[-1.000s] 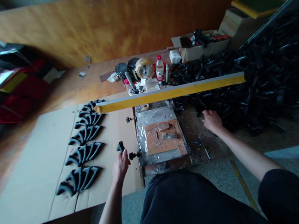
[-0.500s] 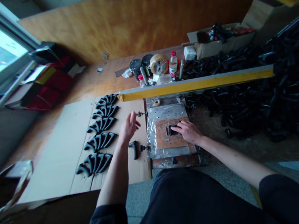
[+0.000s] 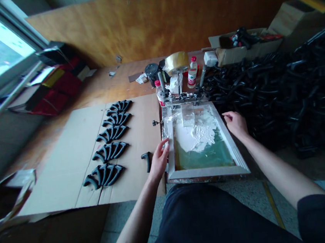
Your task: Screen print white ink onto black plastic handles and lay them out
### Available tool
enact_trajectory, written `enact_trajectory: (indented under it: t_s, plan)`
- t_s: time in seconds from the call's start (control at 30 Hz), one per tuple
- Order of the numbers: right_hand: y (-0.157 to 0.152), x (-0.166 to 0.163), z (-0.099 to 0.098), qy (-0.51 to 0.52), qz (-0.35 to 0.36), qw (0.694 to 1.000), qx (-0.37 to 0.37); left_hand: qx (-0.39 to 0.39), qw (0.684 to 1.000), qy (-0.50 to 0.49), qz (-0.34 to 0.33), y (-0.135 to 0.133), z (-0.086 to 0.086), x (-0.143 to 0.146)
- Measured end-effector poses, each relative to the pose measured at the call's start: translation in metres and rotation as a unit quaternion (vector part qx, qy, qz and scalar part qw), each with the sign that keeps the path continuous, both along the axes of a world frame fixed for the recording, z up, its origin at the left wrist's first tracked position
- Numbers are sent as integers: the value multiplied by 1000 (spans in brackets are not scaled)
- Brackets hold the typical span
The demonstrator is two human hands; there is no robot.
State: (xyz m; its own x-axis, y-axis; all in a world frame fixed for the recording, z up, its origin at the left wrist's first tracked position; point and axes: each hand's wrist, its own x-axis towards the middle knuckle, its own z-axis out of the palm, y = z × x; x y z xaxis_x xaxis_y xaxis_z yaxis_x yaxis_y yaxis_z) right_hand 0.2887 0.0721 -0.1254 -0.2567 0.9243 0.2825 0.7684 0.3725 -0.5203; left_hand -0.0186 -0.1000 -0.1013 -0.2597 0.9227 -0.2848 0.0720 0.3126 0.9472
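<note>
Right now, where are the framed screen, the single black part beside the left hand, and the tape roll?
Framed screen (image 3: 208, 172), head view: near rail of its frame.
Single black part (image 3: 148, 162), head view: its curved stem.
Tape roll (image 3: 177, 62), head view: its yellowish outer surface.

The frame (image 3: 208, 172) is pale grey, its mesh (image 3: 203, 159) green, the paste (image 3: 191, 137) white; the curved parts (image 3: 116, 173) are black, the cardboard (image 3: 54, 160) tan, 2 bottle caps (image 3: 193, 58) red.

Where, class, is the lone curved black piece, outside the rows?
In the head view, the curved black piece lies on the flat brown cardboard, just left of the person's left hand.
</note>
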Motion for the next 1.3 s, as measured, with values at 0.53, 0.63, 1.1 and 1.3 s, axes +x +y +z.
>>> enact_trajectory:
  t_s: [0.53,0.63,1.1,1.3]
  plan:
    - [-56,-80,14,-186,401,897,23,-86,994,58,22,5,-69,1]
    - [-51,-76,21,-173,430,886,-4,-82,995,61,22,5,-69,2]
    - [-32,-100,32,-77,262,962,-7,-58,998,33,-11,4,-46,-2]
    - [57,-56,69,9,63,998,-2,30,997,-63,21,15,29,-3]
